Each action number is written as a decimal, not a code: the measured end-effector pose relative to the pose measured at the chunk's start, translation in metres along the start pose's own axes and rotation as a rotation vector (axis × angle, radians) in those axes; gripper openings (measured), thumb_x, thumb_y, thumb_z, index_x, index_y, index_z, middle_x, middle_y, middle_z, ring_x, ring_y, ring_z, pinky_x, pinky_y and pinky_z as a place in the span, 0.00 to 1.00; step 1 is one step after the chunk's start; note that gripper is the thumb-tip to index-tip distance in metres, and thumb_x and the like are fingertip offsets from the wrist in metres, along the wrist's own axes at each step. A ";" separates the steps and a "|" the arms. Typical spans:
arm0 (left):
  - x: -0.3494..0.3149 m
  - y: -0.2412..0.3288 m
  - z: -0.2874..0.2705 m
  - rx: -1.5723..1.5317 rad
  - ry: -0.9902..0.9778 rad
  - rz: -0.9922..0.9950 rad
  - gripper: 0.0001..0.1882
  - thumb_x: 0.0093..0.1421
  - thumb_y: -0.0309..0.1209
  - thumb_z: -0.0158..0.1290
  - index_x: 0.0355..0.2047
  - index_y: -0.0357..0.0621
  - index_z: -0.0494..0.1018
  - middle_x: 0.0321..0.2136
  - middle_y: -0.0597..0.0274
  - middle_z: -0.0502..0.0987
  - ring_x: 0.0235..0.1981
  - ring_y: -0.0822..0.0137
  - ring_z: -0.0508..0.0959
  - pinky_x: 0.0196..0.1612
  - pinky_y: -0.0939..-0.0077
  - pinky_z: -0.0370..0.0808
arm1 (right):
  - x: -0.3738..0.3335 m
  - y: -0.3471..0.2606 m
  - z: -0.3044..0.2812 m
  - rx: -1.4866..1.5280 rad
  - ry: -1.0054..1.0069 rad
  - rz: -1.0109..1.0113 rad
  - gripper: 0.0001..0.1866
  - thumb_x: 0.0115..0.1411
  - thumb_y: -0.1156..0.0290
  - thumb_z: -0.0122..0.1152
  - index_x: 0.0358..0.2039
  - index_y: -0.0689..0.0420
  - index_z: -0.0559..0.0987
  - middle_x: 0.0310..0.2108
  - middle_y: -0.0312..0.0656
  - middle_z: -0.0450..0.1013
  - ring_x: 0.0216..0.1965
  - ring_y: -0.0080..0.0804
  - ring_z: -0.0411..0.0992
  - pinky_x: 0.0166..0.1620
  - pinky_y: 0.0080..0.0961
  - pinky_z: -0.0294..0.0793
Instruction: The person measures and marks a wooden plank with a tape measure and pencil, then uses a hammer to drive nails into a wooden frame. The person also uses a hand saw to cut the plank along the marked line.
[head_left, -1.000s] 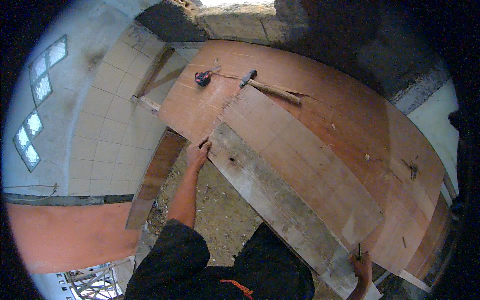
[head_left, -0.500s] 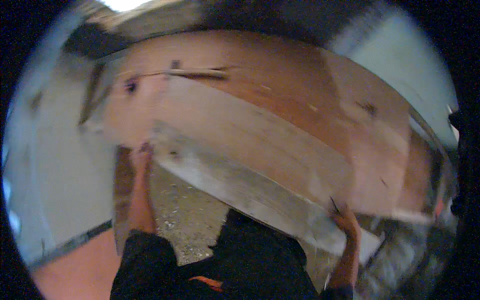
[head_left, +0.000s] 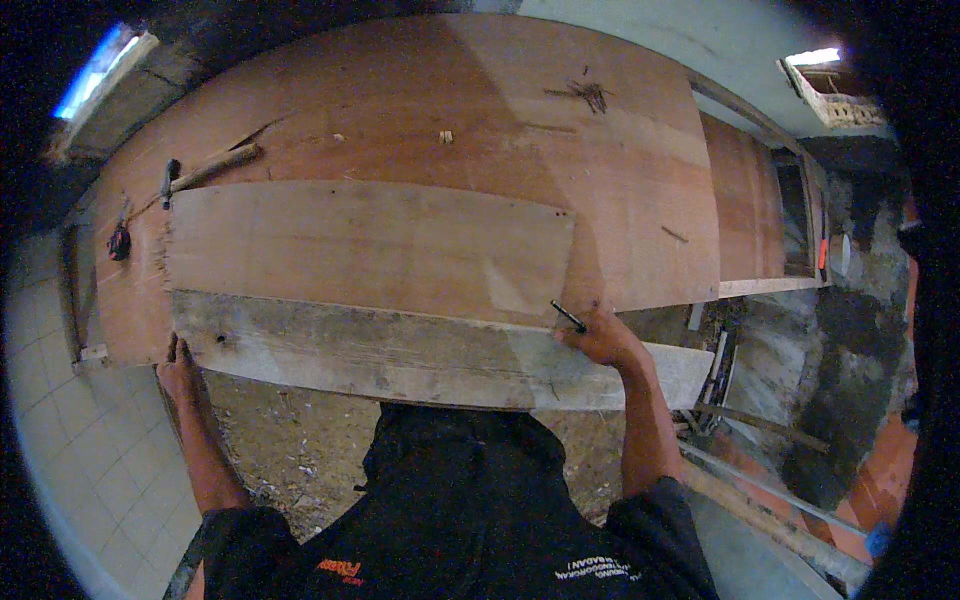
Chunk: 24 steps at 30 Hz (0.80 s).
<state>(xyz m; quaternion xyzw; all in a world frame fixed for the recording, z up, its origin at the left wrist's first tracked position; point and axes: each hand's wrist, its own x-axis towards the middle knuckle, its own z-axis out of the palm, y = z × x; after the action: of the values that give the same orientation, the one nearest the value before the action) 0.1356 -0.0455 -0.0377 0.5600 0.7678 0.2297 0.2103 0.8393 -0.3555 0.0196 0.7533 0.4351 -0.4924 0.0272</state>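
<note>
A long grey weathered plank (head_left: 400, 350) lies along the near edge of a smaller plywood piece (head_left: 370, 245), which rests on a large reddish plywood sheet (head_left: 380, 110). At the plank's left end is my left hand (head_left: 180, 372), its fingers stretched out and touching the edge; the thumb is hard to see. My right hand (head_left: 608, 338) rests over the plank toward its right side, fingers closed around a dark pencil (head_left: 568, 316) that points up and left over the plywood piece.
A hammer (head_left: 215, 167) and a small black-and-red tool (head_left: 119, 243) lie on the sheet's left. Nails (head_left: 592, 95) are heaped at the back. An open wooden frame (head_left: 795, 210) continues right. Scrap lengths (head_left: 720, 370) lean below, with debris on the floor (head_left: 290, 430).
The view has turned and steadied, so the plank now runs nearly level. My left hand stays at the plank's left end; my right hand still has the pencil.
</note>
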 end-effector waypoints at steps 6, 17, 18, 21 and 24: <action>0.014 -0.027 -0.006 0.531 0.028 0.535 0.20 0.62 0.32 0.55 0.53 0.37 0.76 0.48 0.49 0.81 0.43 0.60 0.82 0.49 0.70 0.75 | -0.001 0.001 0.003 -0.050 0.041 0.052 0.33 0.56 0.42 0.64 0.45 0.61 0.81 0.48 0.60 0.76 0.54 0.59 0.72 0.56 0.45 0.71; 0.000 -0.001 -0.006 0.171 0.012 0.137 0.19 0.63 0.32 0.54 0.53 0.39 0.77 0.50 0.51 0.80 0.47 0.62 0.80 0.52 0.71 0.74 | 0.003 0.012 0.009 -0.098 0.041 -0.041 0.23 0.59 0.47 0.63 0.39 0.56 0.83 0.37 0.59 0.77 0.42 0.54 0.74 0.52 0.44 0.71; 0.000 0.001 -0.005 0.153 0.000 0.096 0.19 0.63 0.32 0.53 0.53 0.39 0.77 0.51 0.51 0.79 0.48 0.62 0.80 0.53 0.71 0.74 | 0.001 0.011 0.007 -0.061 0.051 -0.069 0.25 0.59 0.46 0.62 0.39 0.58 0.83 0.36 0.59 0.78 0.41 0.55 0.75 0.49 0.44 0.73; -0.001 0.001 -0.003 0.052 -0.007 0.083 0.19 0.64 0.32 0.54 0.54 0.38 0.76 0.51 0.51 0.79 0.50 0.61 0.79 0.54 0.71 0.74 | -0.001 0.009 0.002 -0.023 0.026 -0.068 0.28 0.58 0.43 0.62 0.37 0.60 0.82 0.35 0.58 0.79 0.37 0.57 0.78 0.43 0.46 0.76; -0.002 0.000 -0.001 -0.031 0.015 0.077 0.20 0.63 0.32 0.54 0.54 0.37 0.76 0.50 0.51 0.80 0.50 0.61 0.79 0.54 0.71 0.73 | -0.001 0.009 0.002 0.049 0.017 -0.030 0.27 0.58 0.44 0.63 0.35 0.60 0.82 0.34 0.57 0.80 0.36 0.55 0.78 0.42 0.46 0.75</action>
<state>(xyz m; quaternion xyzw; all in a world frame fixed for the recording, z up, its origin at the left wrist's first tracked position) 0.1361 -0.0477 -0.0366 0.5841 0.7436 0.2536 0.2040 0.8437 -0.3629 0.0156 0.7512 0.4345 -0.4968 -0.0025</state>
